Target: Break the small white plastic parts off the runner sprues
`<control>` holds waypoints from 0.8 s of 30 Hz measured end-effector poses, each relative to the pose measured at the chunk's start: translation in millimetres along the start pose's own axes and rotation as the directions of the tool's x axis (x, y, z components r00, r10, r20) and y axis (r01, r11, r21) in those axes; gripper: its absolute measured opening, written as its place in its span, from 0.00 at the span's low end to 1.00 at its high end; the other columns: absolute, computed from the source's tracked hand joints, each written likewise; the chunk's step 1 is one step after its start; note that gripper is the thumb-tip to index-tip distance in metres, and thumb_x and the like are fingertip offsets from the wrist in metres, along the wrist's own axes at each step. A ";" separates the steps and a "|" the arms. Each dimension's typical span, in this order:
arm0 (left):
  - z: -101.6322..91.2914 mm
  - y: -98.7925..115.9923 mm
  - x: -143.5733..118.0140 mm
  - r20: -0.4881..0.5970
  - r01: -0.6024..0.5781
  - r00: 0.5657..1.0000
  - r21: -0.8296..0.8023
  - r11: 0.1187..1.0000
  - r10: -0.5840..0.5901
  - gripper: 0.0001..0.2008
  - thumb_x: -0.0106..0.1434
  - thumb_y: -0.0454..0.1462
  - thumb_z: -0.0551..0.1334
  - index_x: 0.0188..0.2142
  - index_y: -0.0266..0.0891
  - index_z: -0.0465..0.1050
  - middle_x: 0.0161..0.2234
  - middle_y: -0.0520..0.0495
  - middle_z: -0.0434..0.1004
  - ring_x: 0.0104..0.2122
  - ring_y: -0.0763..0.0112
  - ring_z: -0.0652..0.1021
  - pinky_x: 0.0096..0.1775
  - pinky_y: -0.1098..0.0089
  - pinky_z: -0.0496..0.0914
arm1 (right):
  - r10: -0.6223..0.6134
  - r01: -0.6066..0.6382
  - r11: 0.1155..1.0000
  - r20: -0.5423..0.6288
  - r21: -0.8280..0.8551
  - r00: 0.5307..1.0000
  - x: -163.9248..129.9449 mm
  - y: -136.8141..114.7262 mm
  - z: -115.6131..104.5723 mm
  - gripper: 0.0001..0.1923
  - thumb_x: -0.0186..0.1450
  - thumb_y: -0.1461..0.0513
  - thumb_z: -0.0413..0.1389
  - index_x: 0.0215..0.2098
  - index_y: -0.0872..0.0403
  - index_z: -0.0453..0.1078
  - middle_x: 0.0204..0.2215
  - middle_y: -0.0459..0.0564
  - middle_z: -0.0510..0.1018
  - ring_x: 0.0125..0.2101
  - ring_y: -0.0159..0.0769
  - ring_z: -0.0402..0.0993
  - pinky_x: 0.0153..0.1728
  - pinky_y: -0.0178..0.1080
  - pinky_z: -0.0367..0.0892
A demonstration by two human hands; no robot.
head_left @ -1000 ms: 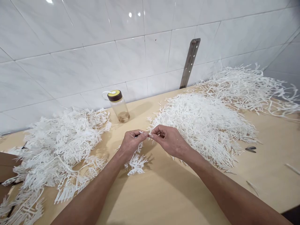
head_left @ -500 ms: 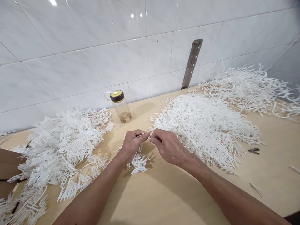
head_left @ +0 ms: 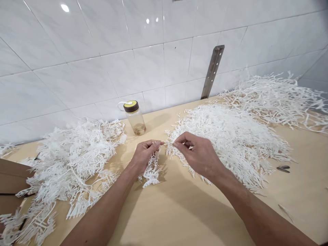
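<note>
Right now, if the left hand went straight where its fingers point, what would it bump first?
Probably the edge of the white strand pile nearest the right hand. Height is hard to judge, so the left hand might pass over it and meet the right hand instead.

bottle (head_left: 136, 121) on table (head_left: 194, 218) | left: strand heap (head_left: 77, 153) | right: strand pile (head_left: 228, 133) | behind: wall (head_left: 148, 71)

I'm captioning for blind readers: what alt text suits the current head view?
A left hand holds white branching pieces over a pale table; the right hand is apart. White heaps lie on both sides, a bottle behind.
</note>
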State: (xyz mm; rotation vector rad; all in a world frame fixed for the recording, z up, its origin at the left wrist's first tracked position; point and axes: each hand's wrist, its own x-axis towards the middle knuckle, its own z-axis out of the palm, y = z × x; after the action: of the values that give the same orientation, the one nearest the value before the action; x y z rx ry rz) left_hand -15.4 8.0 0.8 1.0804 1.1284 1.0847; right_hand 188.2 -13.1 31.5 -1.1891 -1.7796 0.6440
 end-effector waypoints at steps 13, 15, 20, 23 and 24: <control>5.1 -4.1 -3.4 0.161 -0.039 0.986 -0.003 0.999 0.039 0.16 0.58 0.46 0.69 0.39 0.37 0.75 0.23 0.51 0.74 0.23 0.77 0.71 0.26 0.76 0.62 | -0.083 0.035 0.968 -0.185 -0.248 0.979 9.5 21.7 -5.9 0.13 0.67 0.62 0.52 0.47 0.56 0.73 0.45 0.56 0.79 0.23 0.31 0.69 0.33 0.40 0.66; 6.1 -2.8 -5.2 0.189 -0.046 0.981 -0.001 0.999 0.046 0.17 0.58 0.47 0.69 0.39 0.37 0.74 0.23 0.51 0.74 0.22 0.78 0.70 0.26 0.76 0.61 | 0.005 -0.017 0.988 -0.079 -0.150 0.997 5.9 17.5 2.7 0.14 0.68 0.60 0.51 0.47 0.56 0.73 0.35 0.53 0.80 0.22 0.33 0.69 0.29 0.39 0.66; 9.3 0.6 -8.9 0.259 -0.011 0.966 -0.025 1.000 0.017 0.19 0.56 0.48 0.70 0.39 0.37 0.72 0.22 0.53 0.72 0.19 0.79 0.68 0.23 0.76 0.60 | 0.097 -0.104 0.994 0.192 0.026 0.976 2.1 17.4 18.0 0.13 0.68 0.57 0.52 0.44 0.54 0.74 0.30 0.50 0.80 0.28 0.35 0.72 0.29 0.38 0.65; 10.0 -0.3 -8.4 0.252 -0.006 0.968 -0.044 0.999 0.016 0.20 0.55 0.48 0.71 0.39 0.38 0.71 0.21 0.55 0.70 0.18 0.80 0.67 0.22 0.77 0.59 | 0.138 -0.162 0.982 0.213 0.099 0.967 3.7 19.4 18.8 0.11 0.65 0.57 0.54 0.40 0.54 0.75 0.29 0.49 0.79 0.28 0.35 0.72 0.29 0.37 0.64; 10.3 -0.7 -8.0 0.239 -0.009 0.971 -0.039 0.999 0.018 0.20 0.55 0.49 0.71 0.39 0.38 0.71 0.21 0.55 0.70 0.18 0.80 0.67 0.22 0.77 0.59 | 0.161 -0.185 0.977 0.203 0.107 0.966 4.4 19.2 18.3 0.10 0.65 0.57 0.55 0.38 0.54 0.75 0.28 0.48 0.79 0.27 0.34 0.71 0.29 0.37 0.64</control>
State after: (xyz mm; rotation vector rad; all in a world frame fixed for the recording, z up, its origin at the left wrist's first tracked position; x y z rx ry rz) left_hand -5.9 -0.9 2.2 1.1569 0.9064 0.9539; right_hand 180.3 -0.4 9.1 -1.2395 -1.7763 0.9890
